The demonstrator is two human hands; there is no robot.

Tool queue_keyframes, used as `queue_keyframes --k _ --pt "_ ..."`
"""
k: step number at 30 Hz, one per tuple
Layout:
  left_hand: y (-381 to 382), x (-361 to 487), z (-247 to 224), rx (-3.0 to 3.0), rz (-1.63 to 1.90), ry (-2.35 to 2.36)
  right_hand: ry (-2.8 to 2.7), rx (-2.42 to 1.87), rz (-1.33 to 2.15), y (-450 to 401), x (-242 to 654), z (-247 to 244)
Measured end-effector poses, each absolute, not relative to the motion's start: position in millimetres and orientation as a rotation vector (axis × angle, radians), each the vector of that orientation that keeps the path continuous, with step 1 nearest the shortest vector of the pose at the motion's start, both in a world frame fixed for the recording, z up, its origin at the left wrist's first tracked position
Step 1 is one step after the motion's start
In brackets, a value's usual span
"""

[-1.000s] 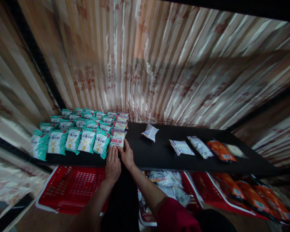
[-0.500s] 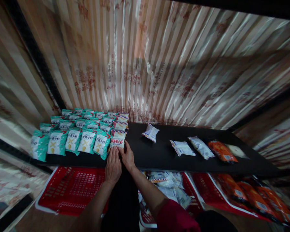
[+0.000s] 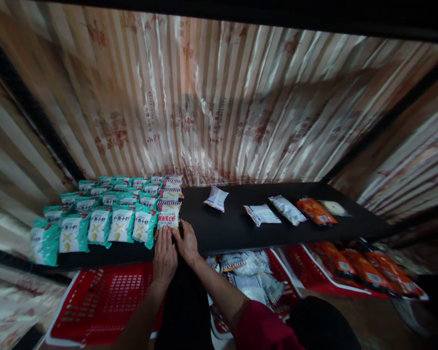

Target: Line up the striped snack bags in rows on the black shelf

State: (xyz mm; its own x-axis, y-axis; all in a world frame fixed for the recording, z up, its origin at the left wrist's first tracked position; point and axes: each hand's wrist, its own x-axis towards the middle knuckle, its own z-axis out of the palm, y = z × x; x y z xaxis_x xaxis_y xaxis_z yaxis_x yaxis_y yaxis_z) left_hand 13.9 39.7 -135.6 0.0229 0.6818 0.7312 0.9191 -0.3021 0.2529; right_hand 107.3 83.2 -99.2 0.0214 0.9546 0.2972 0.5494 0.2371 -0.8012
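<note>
Both my hands are at the lower end of a cream and red snack bag [image 3: 169,214] with a striped edge, standing at the front of a column of similar bags. My left hand [image 3: 165,257] presses its fingers, held together, on the bag's lower front. My right hand [image 3: 187,241] holds the lower right corner between thumb and bent fingers. The bag leans back against another striped-edge bag [image 3: 171,194]. Just left stand rows of teal and white snack bags [image 3: 144,226], the closest beside my left hand.
On the black shelf [image 3: 219,233], a white bag [image 3: 216,199], two more pale bags [image 3: 262,214] and an orange pack [image 3: 316,210] lie to the right. Below are a red basket [image 3: 131,291], another holding pale bags [image 3: 250,277], and orange packs [image 3: 368,267]. Striped sheeting [image 3: 204,97] covers the back.
My view has shifted slightly, so the shelf and its goods appear further left. Both hands stay at the same snack bag, which keeps its place in front of the column.
</note>
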Motion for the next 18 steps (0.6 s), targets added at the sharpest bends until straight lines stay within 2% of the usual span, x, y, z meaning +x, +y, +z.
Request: queue_keyframes --k 10,18 --pt "25 20 -131 -2.106 -1.268 -1.615 -1.518 -1.384 0.465 42 155 -96" --pt "-9 85 -121 -2.380 -1.207 -1.472 -1.460 -1.359 0.379 14 210 -105"
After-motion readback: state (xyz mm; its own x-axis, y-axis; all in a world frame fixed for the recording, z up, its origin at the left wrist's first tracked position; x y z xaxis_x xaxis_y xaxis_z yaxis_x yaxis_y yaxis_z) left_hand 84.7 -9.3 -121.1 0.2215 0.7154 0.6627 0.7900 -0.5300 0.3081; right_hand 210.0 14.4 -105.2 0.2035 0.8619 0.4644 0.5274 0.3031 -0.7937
